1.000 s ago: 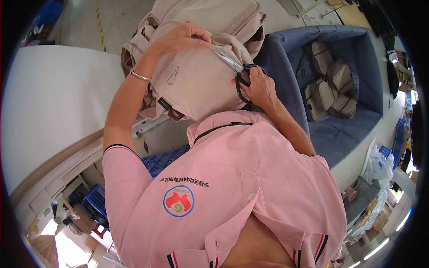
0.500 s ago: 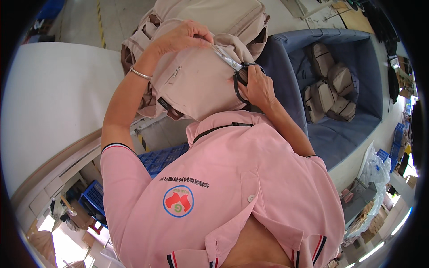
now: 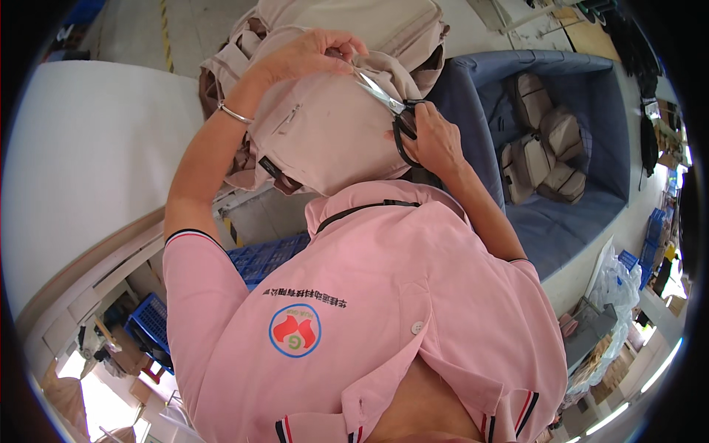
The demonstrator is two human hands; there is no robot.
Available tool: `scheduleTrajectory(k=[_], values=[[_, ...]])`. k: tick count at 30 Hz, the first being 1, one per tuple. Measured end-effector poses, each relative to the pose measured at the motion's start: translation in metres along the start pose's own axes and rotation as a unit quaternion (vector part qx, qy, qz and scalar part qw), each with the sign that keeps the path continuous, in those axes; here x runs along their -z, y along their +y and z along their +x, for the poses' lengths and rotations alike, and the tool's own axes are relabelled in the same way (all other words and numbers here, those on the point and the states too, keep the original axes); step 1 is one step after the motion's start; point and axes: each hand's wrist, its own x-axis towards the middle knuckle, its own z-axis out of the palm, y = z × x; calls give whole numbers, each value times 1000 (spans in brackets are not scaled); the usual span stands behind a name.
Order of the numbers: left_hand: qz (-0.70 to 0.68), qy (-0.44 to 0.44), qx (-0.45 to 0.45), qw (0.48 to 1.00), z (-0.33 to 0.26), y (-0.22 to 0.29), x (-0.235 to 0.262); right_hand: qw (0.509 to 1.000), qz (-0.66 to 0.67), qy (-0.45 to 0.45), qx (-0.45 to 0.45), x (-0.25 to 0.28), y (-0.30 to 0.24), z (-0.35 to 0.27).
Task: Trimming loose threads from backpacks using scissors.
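A beige fabric bag [image 3: 332,129] with a small zipper and a dark label lies in front of me, against other beige bags. My right hand [image 3: 437,142] is closed round the black handles of a pair of scissors [image 3: 384,96]. Their silver blades point up and left over the bag, the tips close to the fingers of my left hand. My left hand [image 3: 314,55], a bangle at its wrist, is at the far part of the bag with thumb and fingers pinched together. What lies between those fingers is too small to make out.
More beige bags [image 3: 391,29] are piled just beyond. To the right stands a blue-grey fabric bin [image 3: 546,229] holding several grey-beige bags [image 3: 550,144]. A white tabletop [image 3: 96,170] extends on the left. Blue plastic crates [image 3: 269,258] sit lower, below the table edge.
The scissors have shifted slightly, and the fingers of my right hand have spread a little on the handles. The fingers of my left hand have moved slightly up and right.
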Motion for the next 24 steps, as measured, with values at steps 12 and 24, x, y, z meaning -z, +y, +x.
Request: scheduleTrajectory(k=[12,24], values=[[-56,44,32,997,-4,-6,-11,999,-43,5,-2,-14,2,6],[-78,796,278,532,-172,-87,-209,996,36,3,-77,-30,22,14]])
